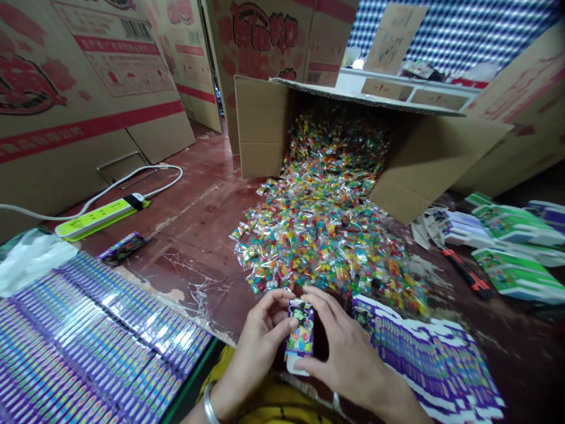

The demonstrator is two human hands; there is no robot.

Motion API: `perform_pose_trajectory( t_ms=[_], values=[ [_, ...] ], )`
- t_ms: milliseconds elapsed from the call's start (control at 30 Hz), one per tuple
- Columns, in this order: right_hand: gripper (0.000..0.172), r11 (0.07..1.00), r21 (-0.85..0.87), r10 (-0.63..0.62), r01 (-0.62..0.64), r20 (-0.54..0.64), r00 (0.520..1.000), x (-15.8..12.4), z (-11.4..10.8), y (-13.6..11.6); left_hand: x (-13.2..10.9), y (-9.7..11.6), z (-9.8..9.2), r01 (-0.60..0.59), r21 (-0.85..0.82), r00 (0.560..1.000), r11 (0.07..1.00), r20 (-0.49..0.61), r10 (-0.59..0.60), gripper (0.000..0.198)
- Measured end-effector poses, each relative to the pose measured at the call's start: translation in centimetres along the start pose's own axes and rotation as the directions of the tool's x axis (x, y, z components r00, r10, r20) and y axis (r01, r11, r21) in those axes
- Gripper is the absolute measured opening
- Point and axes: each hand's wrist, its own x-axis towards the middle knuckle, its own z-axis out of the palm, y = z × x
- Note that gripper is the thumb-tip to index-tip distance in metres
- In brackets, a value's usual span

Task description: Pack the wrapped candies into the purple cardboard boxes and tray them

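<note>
Between my two hands is a small purple candy box [301, 327] with a cartoon print, its white end flap open toward me. My left hand [267, 330] grips it from the left, thumb lying on the printed face. On the other side my right hand [338, 338] has its fingers at the top edge and its thumb at the open flap. Just beyond lies a large heap of clear packets of coloured candies [318, 241], spilling from a cardboard carton on its side. Right of my hands, flat unfolded purple boxes [424, 353] overlap in a row.
Packed purple boxes [101, 341] fill a tray at lower left. A power strip [101, 217] with a white cable and a single box [121, 247] lie beyond it. To the right are a red-black cutter [467, 272] and green cartons [521, 274]. The tipped carton [260, 126] stands ahead.
</note>
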Motion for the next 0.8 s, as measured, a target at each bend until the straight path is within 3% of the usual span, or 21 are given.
perform_pose_trajectory(
  t_ms=[67, 167, 300, 367, 433, 467, 500, 633, 800],
  values=[
    [0.086, 0.996, -0.087, -0.006, 0.007, 0.006, 1.0, 0.1, 0.1, -0.4, 0.3, -0.1, -0.1, -0.012, 0.02, 1.0, 1.0, -0.016, 0.013, 0.03],
    [0.085, 0.993, -0.092, -0.064, 0.072, 0.092, 0.994, 0.1, -0.5, -1.0, 0.4, 0.3, -0.8, -0.02, 0.184, 0.999, 0.983, 0.028, 0.015, 0.026],
    [0.099, 0.994, 0.033, -0.106, 0.101, 0.227, 0.968, 0.4, -2.3, -0.3, -0.3, 1.8, -2.7, 0.079, 0.357, 0.979, 0.931, 0.148, -0.14, 0.032],
    [0.078, 0.999, 0.037, -0.024, 0.02, 0.109, 0.994, 1.1, -2.8, 1.3, -1.0, 2.8, -3.9, 0.19, 0.33, 0.946, 0.925, 0.19, -0.262, 0.038],
    [0.03, 0.996, -0.062, 0.059, -0.065, -0.101, 0.993, 2.2, -2.8, 3.1, -1.8, 3.5, -5.2, 0.258, 0.293, 0.925, 0.921, 0.201, -0.323, 0.046],
    [0.013, 0.989, -0.119, 0.061, -0.082, -0.167, 0.984, 2.8, -2.5, 3.8, -2.2, 3.7, -5.9, 0.266, 0.283, 0.928, 0.921, 0.182, -0.324, 0.049],
    [0.009, 0.984, -0.162, 0.045, -0.076, -0.188, 0.981, 3.4, -2.2, 4.3, -2.5, 3.8, -6.6, 0.264, 0.286, 0.939, 0.921, 0.143, -0.313, 0.05],
    [0.01, 0.981, -0.195, -0.029, 0.01, -0.097, 0.995, 5.4, 0.1, 3.6, -3.5, 3.5, -8.9, 0.286, 0.29, 0.958, 0.914, -0.095, -0.27, 0.049],
    [0.029, 0.928, -0.368, -0.056, 0.056, 0.012, 0.998, 6.3, 2.7, 1.1, -3.8, 3.9, -9.4, 0.218, 0.132, 0.964, 0.967, -0.184, -0.192, 0.054]
  ],
)
